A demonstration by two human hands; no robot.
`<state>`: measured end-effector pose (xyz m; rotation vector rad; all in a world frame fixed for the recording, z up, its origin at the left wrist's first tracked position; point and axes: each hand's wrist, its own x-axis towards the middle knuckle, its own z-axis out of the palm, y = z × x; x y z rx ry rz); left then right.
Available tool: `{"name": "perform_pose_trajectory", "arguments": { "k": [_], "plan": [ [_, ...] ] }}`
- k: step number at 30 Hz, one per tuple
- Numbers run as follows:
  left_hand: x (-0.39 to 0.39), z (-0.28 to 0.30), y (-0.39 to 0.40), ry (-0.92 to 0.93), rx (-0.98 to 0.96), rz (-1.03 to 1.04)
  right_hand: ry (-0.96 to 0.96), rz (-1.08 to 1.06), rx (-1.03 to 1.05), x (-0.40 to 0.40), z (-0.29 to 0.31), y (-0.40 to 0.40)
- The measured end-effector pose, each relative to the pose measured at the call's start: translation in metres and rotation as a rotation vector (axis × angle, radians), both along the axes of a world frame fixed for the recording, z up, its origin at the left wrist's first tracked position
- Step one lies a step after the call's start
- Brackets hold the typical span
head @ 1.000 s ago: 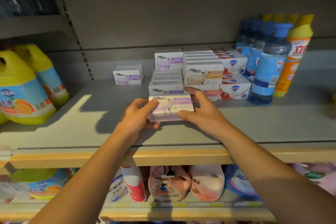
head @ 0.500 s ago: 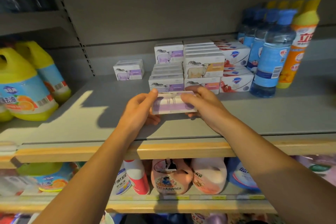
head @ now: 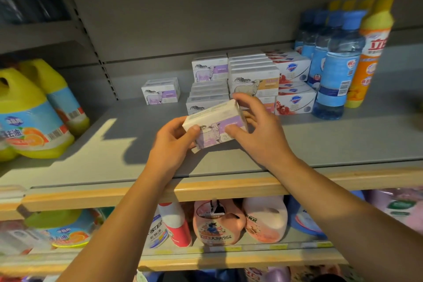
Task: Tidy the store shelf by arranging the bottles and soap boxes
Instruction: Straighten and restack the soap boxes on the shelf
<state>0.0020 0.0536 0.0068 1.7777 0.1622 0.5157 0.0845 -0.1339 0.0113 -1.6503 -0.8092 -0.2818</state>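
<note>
Soap box (head: 215, 125) with sheep drawing, purple label, both hands gripping

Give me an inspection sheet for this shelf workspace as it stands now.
Surface: grey shelf, wooden front edge.
Job's things: held soap box, tilted, off the shelf; lone soap box apart at left; stacked soap boxes; blue bottles; orange bottle.
Clutter: yellow jugs at left.
Grippers: left hand and right hand grip the box's ends.
Cables: nothing seen.
Surroundings: lower shelf with pink detergent bottles.
</note>
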Motion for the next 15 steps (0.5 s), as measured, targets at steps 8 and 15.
{"name": "perform_pose_trajectory", "arguments": {
  "k": [8, 15],
  "plan": [
    [-0.0007, 0.0012, 0.0006, -0.065, 0.018, -0.097, -0.241, -0.092, -0.053, -0.0063, 0.0008, -0.0024],
    [-0.0062, 0.0067, -0.0021, -0.088, 0.086, 0.071, -0.185, -0.088, -0.193, -0.0006, 0.0019, -0.0029]
  ]
}}
